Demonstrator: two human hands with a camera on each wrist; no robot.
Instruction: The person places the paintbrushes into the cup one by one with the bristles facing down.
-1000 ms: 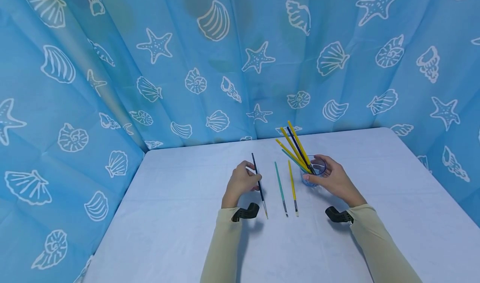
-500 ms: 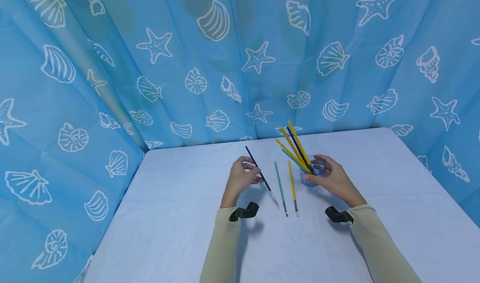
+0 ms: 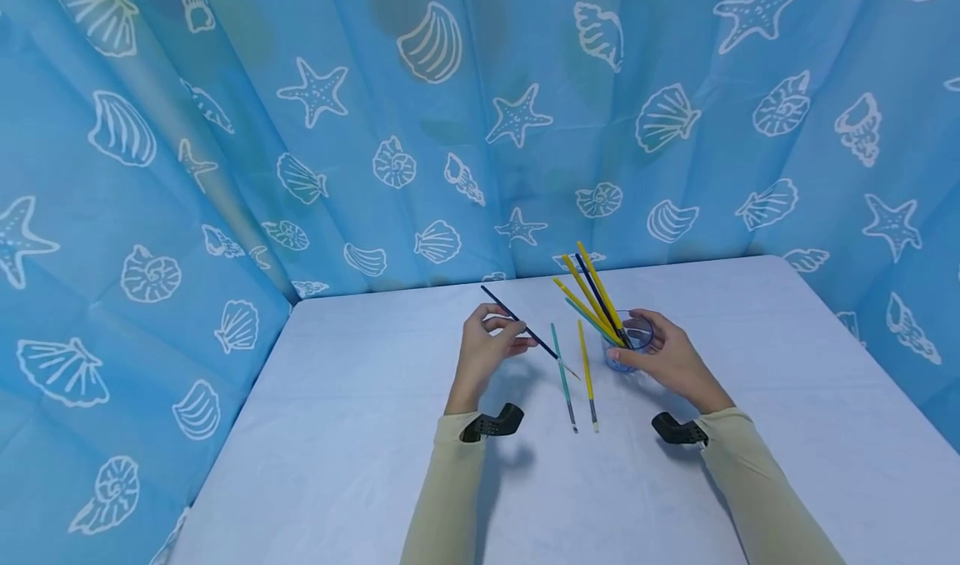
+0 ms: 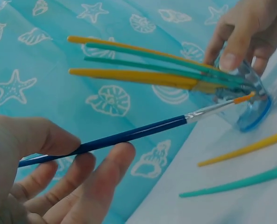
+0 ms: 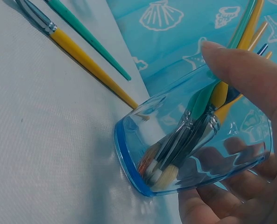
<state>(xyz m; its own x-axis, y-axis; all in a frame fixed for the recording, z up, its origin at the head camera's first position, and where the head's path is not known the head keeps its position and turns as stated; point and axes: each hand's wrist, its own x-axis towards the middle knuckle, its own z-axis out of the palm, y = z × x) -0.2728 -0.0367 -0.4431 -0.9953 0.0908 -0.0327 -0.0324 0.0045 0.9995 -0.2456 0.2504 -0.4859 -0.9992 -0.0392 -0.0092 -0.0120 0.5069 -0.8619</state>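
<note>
My left hand [image 3: 487, 348] pinches a dark blue paintbrush [image 4: 138, 133] by its handle between thumb and fingers. The brush slants down to the right, its orange-tipped bristles toward the cup. My right hand [image 3: 671, 361] grips a clear blue plastic cup [image 5: 129, 154] round its side. Several yellow, green and dark blue paintbrushes [image 3: 592, 294] lean leftward in the cup, bristles down at its bottom. Between the hands, a green paintbrush [image 3: 562, 382] and a yellow paintbrush [image 3: 587, 373] lie on the table, bristle ends toward me.
A white cloth covers the table [image 3: 360, 448]. Behind it and along the left side hangs a blue curtain [image 3: 337, 132] with white shell and starfish prints. Each wrist wears a black camera mount, such as the left mount [image 3: 492, 423].
My left hand has lifted the dark blue paintbrush and swung its bristle end up and right, over the green brush. My right hand and the cup stay in place.
</note>
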